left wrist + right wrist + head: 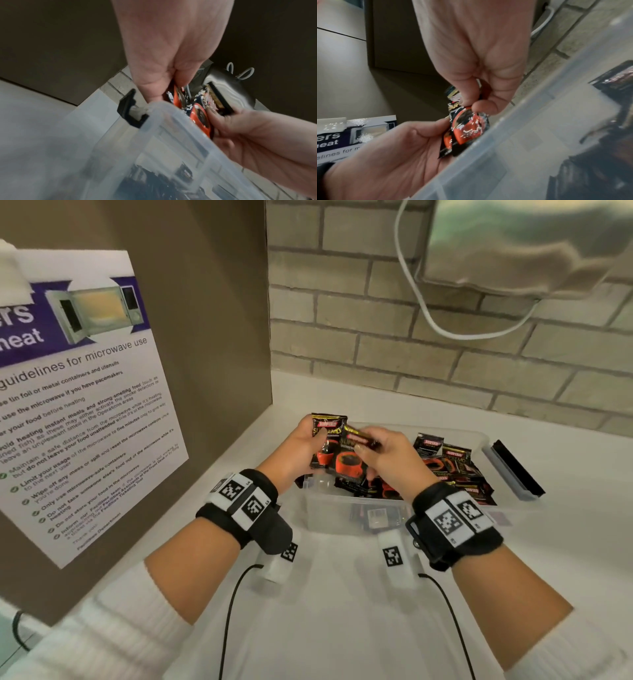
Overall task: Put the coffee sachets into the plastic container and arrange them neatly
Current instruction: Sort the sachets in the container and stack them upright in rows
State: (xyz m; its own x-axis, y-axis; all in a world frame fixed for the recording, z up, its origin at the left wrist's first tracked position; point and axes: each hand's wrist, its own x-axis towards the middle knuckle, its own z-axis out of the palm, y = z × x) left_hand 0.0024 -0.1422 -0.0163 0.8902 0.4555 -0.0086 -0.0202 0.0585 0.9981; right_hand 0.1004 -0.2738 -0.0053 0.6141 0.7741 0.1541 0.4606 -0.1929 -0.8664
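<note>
Left hand clamped on a small stack of sachets, thumb across the front, held upright just above the near-left corner of the container. Right hand pinching one more sachet by its top edge, tilted, pressed against the front of that stack. Both grips narrow and loaded, neither free.

Risk from here, as a judgement: slick foil against slick foil. Could fan out or slide from the left grip while the new one is squared in. Pinch on the right looks shallow, only an edge; could twist or drop short. Stack sits right at the rim, so a slipped packet might fall outside onto the tabletop rather than in.

Outward now. Loose pile of sachets filling the right half of the container, overlapping, some standing, some flat, none in rows. In the way of any neat lineup; likely to snag the stack going down. More dark packets dimly visible through the clear front wall, number not clear.

Black clip hanging off the left end of the rim, close under the left thumb. Lid lying on the tabletop just right of the container. Poster on the left panel, white cable looping over brick wall behind.
</note>
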